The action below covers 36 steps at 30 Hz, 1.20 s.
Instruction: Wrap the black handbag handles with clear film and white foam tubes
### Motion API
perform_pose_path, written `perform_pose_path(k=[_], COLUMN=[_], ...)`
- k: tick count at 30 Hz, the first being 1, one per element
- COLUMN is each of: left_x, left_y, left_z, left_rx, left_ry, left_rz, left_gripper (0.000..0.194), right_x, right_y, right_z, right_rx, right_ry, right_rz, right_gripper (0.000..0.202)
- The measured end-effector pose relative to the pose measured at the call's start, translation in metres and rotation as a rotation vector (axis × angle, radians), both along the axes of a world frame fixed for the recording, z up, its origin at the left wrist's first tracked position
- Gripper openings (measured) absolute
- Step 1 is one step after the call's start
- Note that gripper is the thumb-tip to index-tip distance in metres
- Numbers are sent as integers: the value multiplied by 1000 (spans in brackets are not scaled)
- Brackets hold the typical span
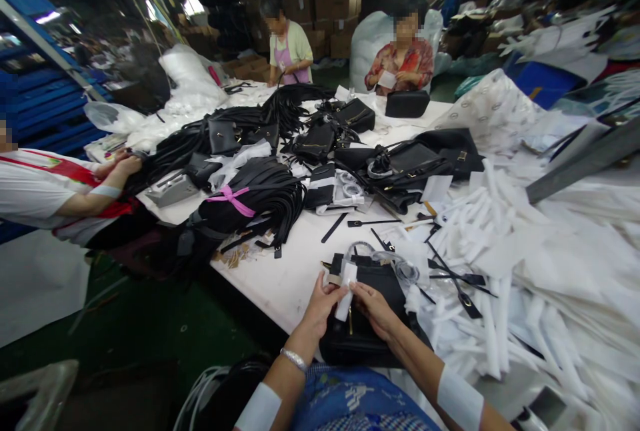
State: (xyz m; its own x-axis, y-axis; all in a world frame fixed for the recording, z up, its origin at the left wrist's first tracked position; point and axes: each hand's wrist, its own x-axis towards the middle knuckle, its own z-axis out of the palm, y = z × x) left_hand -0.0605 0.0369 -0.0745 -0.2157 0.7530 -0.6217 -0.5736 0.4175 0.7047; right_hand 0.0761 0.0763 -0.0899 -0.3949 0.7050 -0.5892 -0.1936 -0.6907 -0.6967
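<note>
A black handbag point(380, 284) lies on the white table right in front of me. Over its front is a narrow white wrapping strip point(347, 291); whether it is paper or foam I cannot tell. My left hand point(321, 301) pinches the strip from the left, thumb on its edge. From the other side my right hand point(374, 306) closes its thumb and fingers on the same strip. A gold zipper point(351, 322) shows just below. Clear plastic-wrapped handles point(405, 270) rest on top of the bag.
Loose white wrapping strips point(500, 271) pile up at the right, with black straps point(463, 288) among them. Bundled black straps tied with a pink ribbon point(233, 199) lie left. Black bags point(415, 158) fill the table's middle. Several co-workers point(290, 44) stand around the table.
</note>
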Motion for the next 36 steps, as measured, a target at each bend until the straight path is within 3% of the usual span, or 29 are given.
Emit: perform_pose_path(k=[2, 6, 8, 15, 22, 25, 36], left_x=[2, 2, 1, 7, 6, 5, 10], left_y=[0, -2, -2, -5, -7, -6, -5], left_z=[3, 5, 6, 3, 6, 10, 16], left_rx=[32, 124, 155, 222, 160, 190, 181], left_ry=[58, 123, 169, 330, 394, 365, 329], left_rz=[15, -107, -130, -82, -89, -69, -81], left_gripper=[94, 52, 44, 33, 29, 28, 30], right_x=[2, 3, 3, 1, 14, 17, 8], right_y=[0, -1, -1, -2, 5, 4, 0], right_z=[-3, -4, -4, 0, -1, -1, -7], right_rx=[5, 13, 27, 144, -211, -175, 40], right_ry=[9, 24, 32, 23, 190, 245, 31], right_rz=[-3, -6, -2, 5, -111, -82, 25], right_gripper=[31, 30, 32, 37, 27, 18, 35])
